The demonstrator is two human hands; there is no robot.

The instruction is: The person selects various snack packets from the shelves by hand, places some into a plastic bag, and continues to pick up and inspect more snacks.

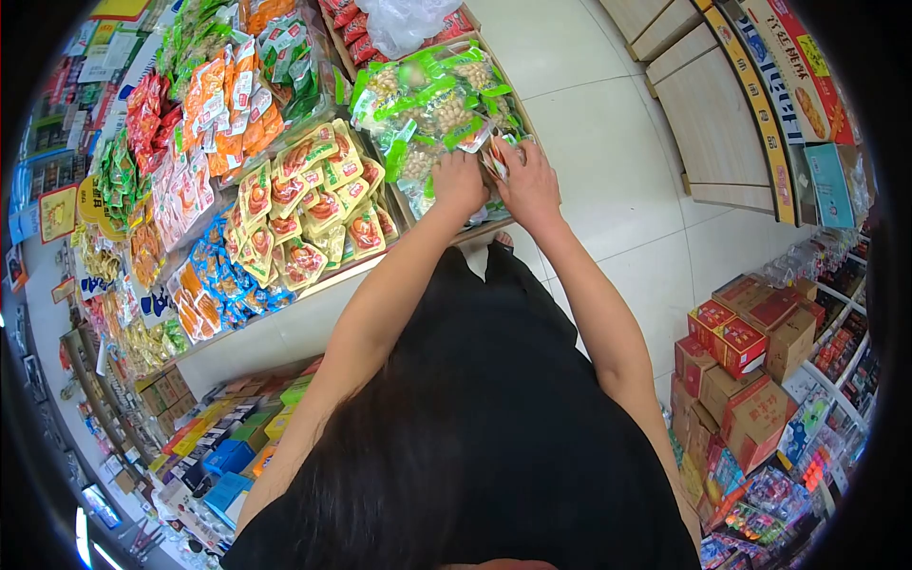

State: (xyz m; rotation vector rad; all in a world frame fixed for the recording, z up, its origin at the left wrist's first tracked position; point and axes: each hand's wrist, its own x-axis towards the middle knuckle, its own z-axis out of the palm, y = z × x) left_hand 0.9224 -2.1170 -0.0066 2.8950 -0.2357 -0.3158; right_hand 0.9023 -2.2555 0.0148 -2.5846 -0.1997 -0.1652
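My left hand rests fingers-down on clear snack packets with green tops piled in a shallow wooden tray. My right hand sits just beside it at the tray's near right corner, fingers curled around a small red-and-white packet. Both arms reach forward over my black top. What lies under the left palm is hidden.
Yellow-and-red packets fill the compartment to the left, with orange, pink and blue packets beyond. Boxed goods sit on the lower shelf. Red cartons stack at right on the white tiled floor.
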